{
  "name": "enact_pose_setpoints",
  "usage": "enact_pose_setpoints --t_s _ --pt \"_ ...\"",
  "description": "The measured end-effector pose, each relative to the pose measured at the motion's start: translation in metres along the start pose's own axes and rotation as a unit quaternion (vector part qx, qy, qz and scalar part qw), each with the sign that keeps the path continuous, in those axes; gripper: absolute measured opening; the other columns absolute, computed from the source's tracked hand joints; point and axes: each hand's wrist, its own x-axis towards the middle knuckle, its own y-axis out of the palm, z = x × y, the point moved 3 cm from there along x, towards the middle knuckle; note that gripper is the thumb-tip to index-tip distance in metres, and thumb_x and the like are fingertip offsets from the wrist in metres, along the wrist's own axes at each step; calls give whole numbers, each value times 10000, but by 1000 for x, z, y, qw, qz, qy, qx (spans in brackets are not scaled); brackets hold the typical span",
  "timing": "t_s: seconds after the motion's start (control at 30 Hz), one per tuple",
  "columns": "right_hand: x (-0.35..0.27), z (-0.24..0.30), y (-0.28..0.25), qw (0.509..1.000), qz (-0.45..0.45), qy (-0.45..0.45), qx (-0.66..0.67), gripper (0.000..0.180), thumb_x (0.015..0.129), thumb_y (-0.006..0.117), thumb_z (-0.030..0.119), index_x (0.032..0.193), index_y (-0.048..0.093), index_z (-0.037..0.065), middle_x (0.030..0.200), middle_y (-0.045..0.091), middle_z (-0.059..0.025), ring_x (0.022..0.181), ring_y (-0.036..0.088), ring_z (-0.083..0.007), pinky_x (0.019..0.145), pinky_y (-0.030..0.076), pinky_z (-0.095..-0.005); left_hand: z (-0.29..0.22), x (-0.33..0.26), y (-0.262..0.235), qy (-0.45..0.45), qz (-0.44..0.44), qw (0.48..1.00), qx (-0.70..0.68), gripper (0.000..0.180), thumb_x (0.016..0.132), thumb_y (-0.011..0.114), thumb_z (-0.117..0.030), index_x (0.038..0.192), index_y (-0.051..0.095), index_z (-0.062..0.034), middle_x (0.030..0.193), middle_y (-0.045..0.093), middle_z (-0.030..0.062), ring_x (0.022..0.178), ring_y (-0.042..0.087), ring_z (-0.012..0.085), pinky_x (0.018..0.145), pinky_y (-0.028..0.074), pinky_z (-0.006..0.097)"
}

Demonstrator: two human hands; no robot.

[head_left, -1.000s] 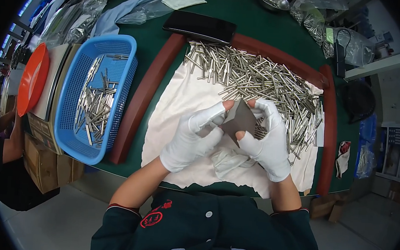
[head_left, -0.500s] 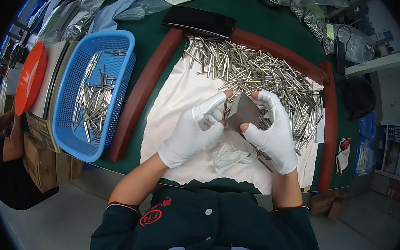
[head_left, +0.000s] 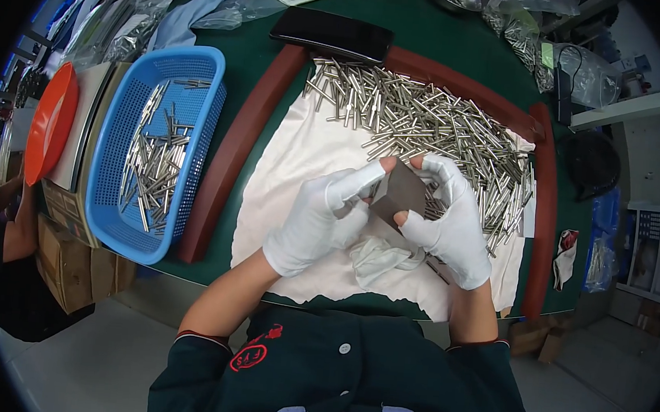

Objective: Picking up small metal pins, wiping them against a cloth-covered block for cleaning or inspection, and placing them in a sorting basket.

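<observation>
My right hand [head_left: 453, 225], in a white glove with bare fingertips, grips a grey rectangular block [head_left: 402, 191] between thumb and fingers. My left hand [head_left: 315, 222], gloved the same way, is curled with its forefinger and thumb at the block's left side. Whatever lies between those two fingertips is too hidden to name. Beyond both hands spreads a heap of thin metal pins [head_left: 430, 121] on a white cloth [head_left: 273, 190]. A few pins also show under my right hand. Just below the block lies a crumpled white glove or rag [head_left: 378, 262].
Red-brown bars [head_left: 229, 163] frame the cloth on the green table. A black phone [head_left: 332, 34] rests on the far bar. To the left stands a blue basket [head_left: 99, 188] with pins inside, beside an orange dish [head_left: 52, 126]. Another person's arm [head_left: 22, 220] shows at far left.
My left forefinger has moved slightly right and down, against the block's edge. The block is turned a little in my right hand. The pins look unchanged.
</observation>
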Motion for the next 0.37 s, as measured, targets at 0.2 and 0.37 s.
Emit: enact_pose_setpoints --t_s 0.2,0.37 --pt "-2 -1 2 998 7 10 61 572 607 776 154 1103 553 -22 1046 594 -102 985 574 -192 917 442 -315 2 -1 -1 2 -5 998 -61 666 740 536 104 1360 503 -138 852 616 86 697 578 133 680 489 250" --pt "-1 4 -2 997 16 -5 73 530 647 767 145 1110 552 0 1057 577 -73 1026 535 -173 950 406 -301 8 -2 2 -18 3 996 -91 626 785 509 96 1373 483 -116 906 627 68 715 584 136 695 494 245"
